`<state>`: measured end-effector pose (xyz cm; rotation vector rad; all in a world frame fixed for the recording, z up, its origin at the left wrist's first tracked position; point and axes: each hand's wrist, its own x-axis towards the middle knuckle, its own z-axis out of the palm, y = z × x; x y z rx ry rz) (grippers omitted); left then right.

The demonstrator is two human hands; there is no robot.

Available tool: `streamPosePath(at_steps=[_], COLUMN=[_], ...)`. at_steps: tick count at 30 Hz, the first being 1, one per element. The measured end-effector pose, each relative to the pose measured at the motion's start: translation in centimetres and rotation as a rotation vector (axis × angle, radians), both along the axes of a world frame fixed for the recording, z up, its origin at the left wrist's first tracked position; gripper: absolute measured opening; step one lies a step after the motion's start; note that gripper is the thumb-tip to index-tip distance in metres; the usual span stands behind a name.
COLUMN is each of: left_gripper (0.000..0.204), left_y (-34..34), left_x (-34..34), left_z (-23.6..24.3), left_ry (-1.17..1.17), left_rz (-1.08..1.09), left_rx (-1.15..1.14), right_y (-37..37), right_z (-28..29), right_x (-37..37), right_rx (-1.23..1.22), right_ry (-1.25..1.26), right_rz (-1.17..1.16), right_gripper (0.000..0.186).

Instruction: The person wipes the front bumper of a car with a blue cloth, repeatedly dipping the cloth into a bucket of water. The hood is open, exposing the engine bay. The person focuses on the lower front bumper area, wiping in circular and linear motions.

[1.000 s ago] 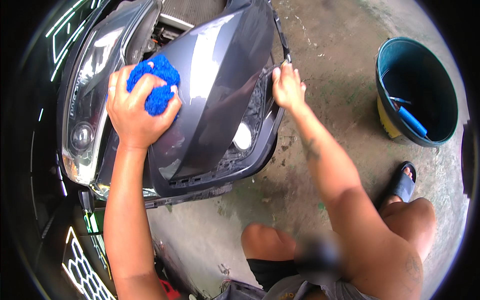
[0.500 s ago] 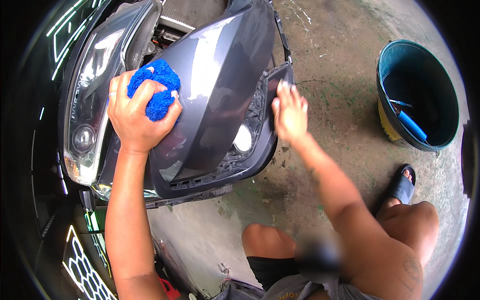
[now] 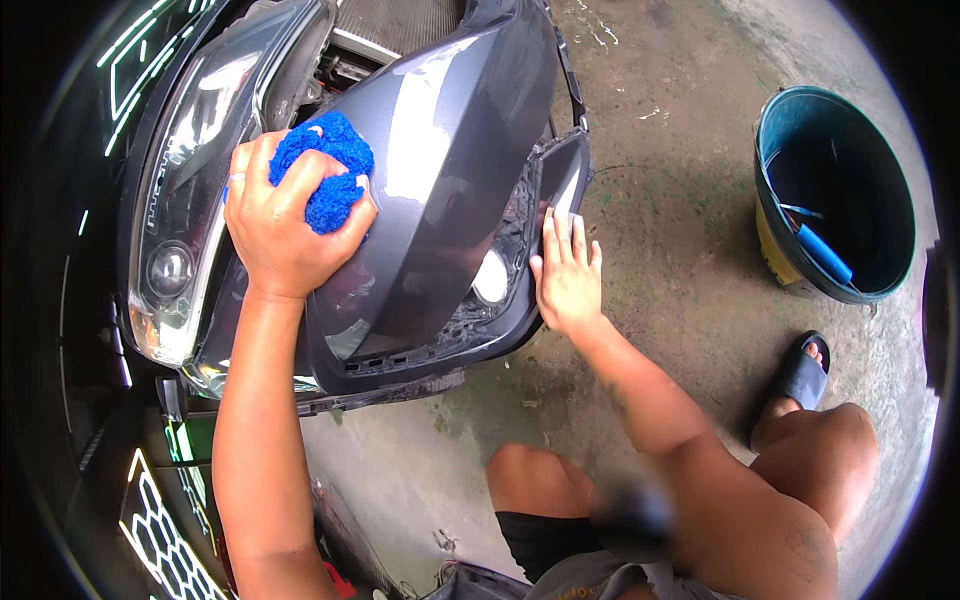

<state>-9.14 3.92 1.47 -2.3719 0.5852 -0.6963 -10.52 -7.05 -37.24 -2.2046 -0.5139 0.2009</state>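
My left hand (image 3: 285, 220) grips a bunched blue cloth (image 3: 345, 150) with a fluffy surface, pressed on the dark grey car bumper (image 3: 430, 200) beside the headlight (image 3: 190, 180). A ring shows on one of its fingers. Farther right, my right hand (image 3: 570, 275) holds nothing; its fingers are stretched out and lie on the bumper's right edge, next to a round white lamp (image 3: 490, 278) in the lower opening. Bright reflections run across the glossy bumper. The palm side of both hands is hidden.
A dark teal bucket (image 3: 885, 140) stands on the concrete floor (image 3: 680, 240) at the right, with a blue-handled tool (image 3: 825, 255) inside. Below it is my sandalled foot (image 3: 805, 370). A radiator grille (image 3: 400, 22) shows behind the bumper. A glossy black surface with light reflections lies at the left.
My right hand has slid down along the bumper's edge toward me. My left hand keeps its hold on the cloth, slightly farther right in view, as is the bumper.
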Motion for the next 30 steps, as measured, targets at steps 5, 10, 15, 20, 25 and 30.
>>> streamPosePath(at_steps=[5, 10, 15, 20, 25, 30], left_gripper=[0.027, 0.026, 0.027, 0.027, 0.025, 0.025], left_y=[0.3, 0.2, 0.3, 0.5, 0.2, 1.1], left_x=[0.7, 0.2, 0.4, 0.2, 0.0, 0.4], left_z=[-0.6, -0.1, -0.4, -0.3, -0.7, -0.5], left_ry=[0.006, -0.007, 0.005, -0.014, -0.025, -0.004], left_rz=[-0.09, -0.049, -0.07, -0.039, -0.039, -0.094], left_rx=[0.003, -0.002, -0.003, 0.024, -0.002, 0.052], right_y=[-0.8, -3.2, 0.5, 0.9, -0.6, 0.7], right_z=[-4.6, -1.1, -3.8, -2.6, -4.9, -3.2], right_x=[14.4, 17.6, 1.5, 0.1, 0.7, 7.0], right_rx=[-0.013, 0.309, 0.088, 0.065, 0.161, 0.417], right_ry=[-0.145, -0.025, -0.163, -0.191, -0.235, -0.353], right_rz=[-0.254, -0.238, -0.126, -0.093, 0.016, -0.122], right_gripper=[0.067, 0.056, 0.069, 0.073, 0.072, 0.074])
